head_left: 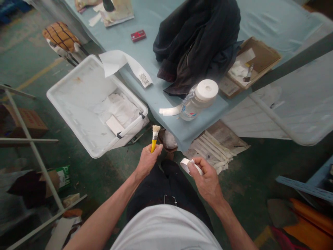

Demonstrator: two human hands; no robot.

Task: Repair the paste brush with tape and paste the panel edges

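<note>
My left hand [147, 161] is closed around the yellow handle of a paintbrush [154, 138], its pale bristles pointing up and away from me. In my right hand [208, 178], thumb and fingers pinch a white strip bent into a loop [185, 164]; its material is hard to tell. Both hands are in front of my waist, short of the table corner. Beyond them a clear jar with a white lid [199, 100] stands on the blue-covered table [179, 127]. Beside the jar lies a curled white strip [170, 111].
A white plastic bin [75, 83] with pale pieces inside stands left of the table. On the table are a dark jacket [197, 41], a cardboard box [265, 59], a red packet [138, 35] and a long paper strip [130, 62]. Flat cardboard [215, 146] lies below the corner.
</note>
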